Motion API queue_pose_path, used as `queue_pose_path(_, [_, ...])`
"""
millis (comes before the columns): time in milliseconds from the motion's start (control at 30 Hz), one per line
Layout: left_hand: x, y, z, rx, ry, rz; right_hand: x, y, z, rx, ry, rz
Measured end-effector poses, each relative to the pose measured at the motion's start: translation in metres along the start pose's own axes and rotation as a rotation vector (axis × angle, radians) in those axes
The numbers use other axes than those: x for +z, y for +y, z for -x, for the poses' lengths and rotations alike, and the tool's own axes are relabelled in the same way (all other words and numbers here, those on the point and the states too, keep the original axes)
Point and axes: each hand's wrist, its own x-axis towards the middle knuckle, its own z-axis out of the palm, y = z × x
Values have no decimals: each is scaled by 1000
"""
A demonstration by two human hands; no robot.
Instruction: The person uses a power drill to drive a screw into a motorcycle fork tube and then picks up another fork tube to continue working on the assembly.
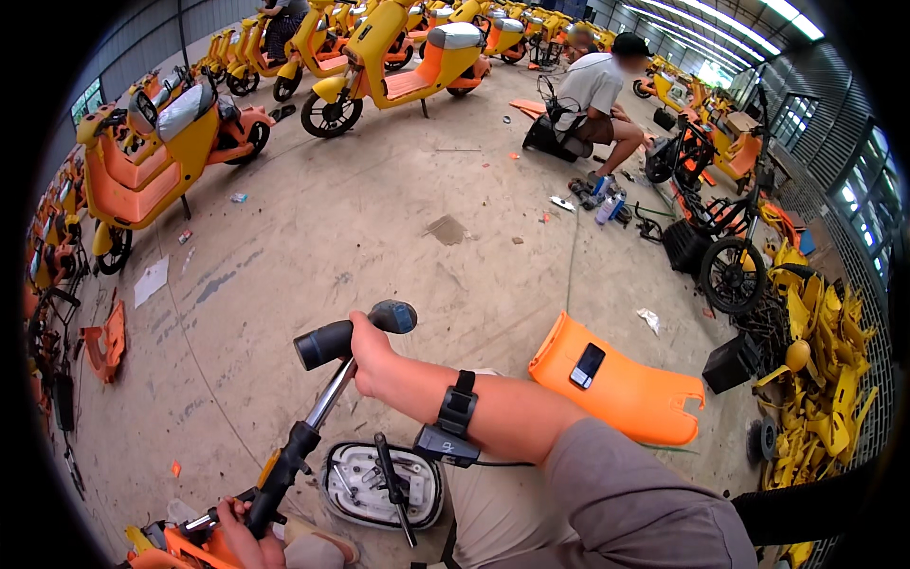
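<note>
My right hand (pixel 368 356) reaches forward, its fingers wrapped round the black crosspiece at the top of a T-shaped post (pixel 332 394). The post has a chrome shaft and a black lower section, and it slants down to the lower left. At the lower left, my left hand (pixel 242 536) is closed beside the base of the post, next to an orange body panel (pixel 194 548); what it grips is unclear. Below my right forearm lies a white oval tray-like part (pixel 341 498) with a dark rim, holding small metal pieces. A black tool with a metal shaft (pixel 389 479) rests across it.
An orange panel (pixel 654 403) carries a phone (pixel 588 366) on the floor at right. Yellow plastic parts (pixel 825 370) are heaped beyond a black box (pixel 735 364). A crouching person (pixel 588 104) works near a stripped black scooter (pixel 720 218). Yellow-orange scooters (pixel 403 62) stand behind.
</note>
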Motion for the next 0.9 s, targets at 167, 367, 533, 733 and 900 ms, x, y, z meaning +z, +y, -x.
queue_pose_path(167, [-3, 0, -2, -16, -9, 46, 1, 0, 1, -13, 19, 5])
queue_pose_path(367, [0, 2, 4, -18, 15, 30, 2, 2, 3, -21, 12, 16])
queue_pose_path(533, [-3, 3, 3, -15, -7, 48, 4, 5, 0, -27, -8, 29])
queue_pose_path(733, [6, 6, 12, -8, 46, 11, 3, 4, 3, 12, -15, 56])
queue_pose_path(900, [3, 5, 8, -3, 48, 29, 5, 6, 1, -2, -7, 43])
